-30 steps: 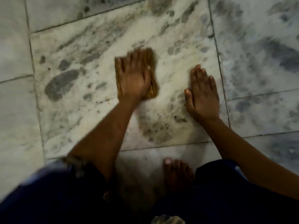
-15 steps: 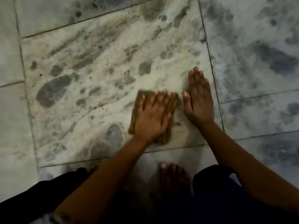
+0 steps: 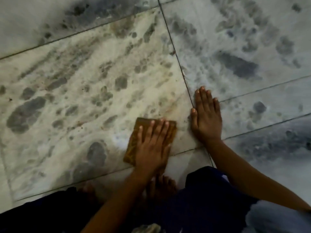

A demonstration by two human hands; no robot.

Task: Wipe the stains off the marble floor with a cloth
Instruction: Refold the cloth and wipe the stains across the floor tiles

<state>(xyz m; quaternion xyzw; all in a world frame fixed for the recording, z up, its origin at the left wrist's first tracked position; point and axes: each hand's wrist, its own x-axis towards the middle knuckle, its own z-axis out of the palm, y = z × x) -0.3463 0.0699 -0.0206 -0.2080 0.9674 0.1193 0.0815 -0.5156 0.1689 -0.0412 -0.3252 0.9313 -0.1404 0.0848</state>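
Marble floor [image 3: 84,81]: pale veined slabs, dark joint lines.

Matt brown woven cloth [image 3: 134,145] on smooth, grey-mottled marble floor [image 3: 84,84].

Head camera looks steeply down, seemingly close above marble floor [image 3: 84,81].

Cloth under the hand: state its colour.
Mustard brown cloth, faintly patterned; seen in the head view, the only one.
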